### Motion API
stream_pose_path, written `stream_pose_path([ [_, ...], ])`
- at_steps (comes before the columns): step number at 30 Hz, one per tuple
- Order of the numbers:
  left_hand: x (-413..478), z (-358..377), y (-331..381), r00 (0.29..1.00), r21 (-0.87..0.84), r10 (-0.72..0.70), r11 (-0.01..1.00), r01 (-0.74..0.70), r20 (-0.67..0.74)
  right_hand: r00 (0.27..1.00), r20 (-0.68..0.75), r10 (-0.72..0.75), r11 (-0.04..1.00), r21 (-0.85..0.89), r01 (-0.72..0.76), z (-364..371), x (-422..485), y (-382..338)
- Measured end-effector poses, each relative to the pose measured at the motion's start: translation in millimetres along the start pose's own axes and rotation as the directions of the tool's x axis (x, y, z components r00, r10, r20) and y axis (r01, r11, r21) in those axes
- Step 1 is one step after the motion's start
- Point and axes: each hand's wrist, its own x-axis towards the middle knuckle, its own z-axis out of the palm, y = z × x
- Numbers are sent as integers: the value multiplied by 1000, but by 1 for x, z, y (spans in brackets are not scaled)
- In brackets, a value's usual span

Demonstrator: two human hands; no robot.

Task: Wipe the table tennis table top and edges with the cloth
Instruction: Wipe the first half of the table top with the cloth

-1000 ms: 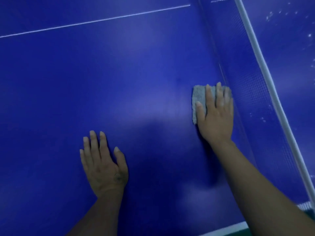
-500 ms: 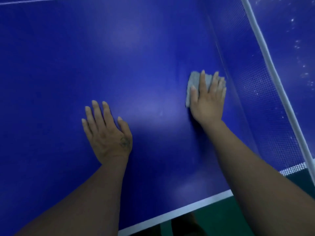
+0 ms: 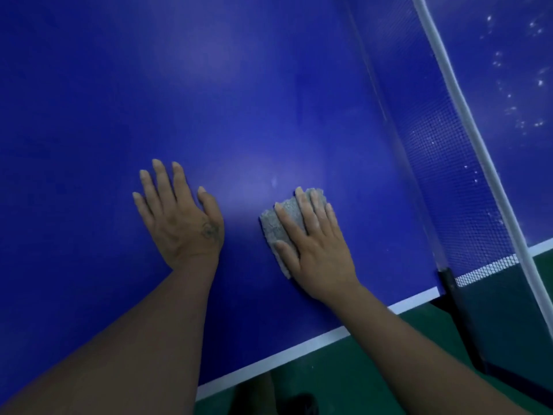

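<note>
- The cloth (image 3: pixel 276 229) lies flat on the blue worktop (image 3: pixel 149 85), near the net (image 3: pixel 449 163) but apart from it, a little in from the white edge stripe (image 3: pixel 269 363) that runs toward the net's post (image 3: pixel 447 283).
- The right hand (image 3: pixel 317 250) rests on top of the cloth, its fingers (image 3: pixel 302 211) straight and side by side and gripping nothing. The flat palm probably spreads pressure over the whole pad, so it slides rather than bunches.
- The left hand (image 3: pixel 179 217) lies farther from the net than the cloth, palm down on bare surface. Its fingers (image 3: pixel 161 181) are straight, slightly apart and hold nothing (a brace for leaning over, by the look of it).
- Beyond the net, pale specks (image 3: pixel 520 85) dot the other half, so that side likely needs wiping too.
</note>
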Motion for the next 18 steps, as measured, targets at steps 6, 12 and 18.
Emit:
stream_pose_path([
  [6, -2, 5, -1, 999, 33, 31, 999, -31, -10, 992, -25, 125, 991, -51, -126, -22, 111, 78],
  [12, -2, 7, -4, 998, 21, 47, 999, -46, -50, 961, 73, 267, 962, 31, -270, -53, 190, 130],
  [18, -2, 1, -5, 998, -22, 56, 998, -56, -26, 927, 2, 376, 926, 43, -375, -40, 93, 117],
])
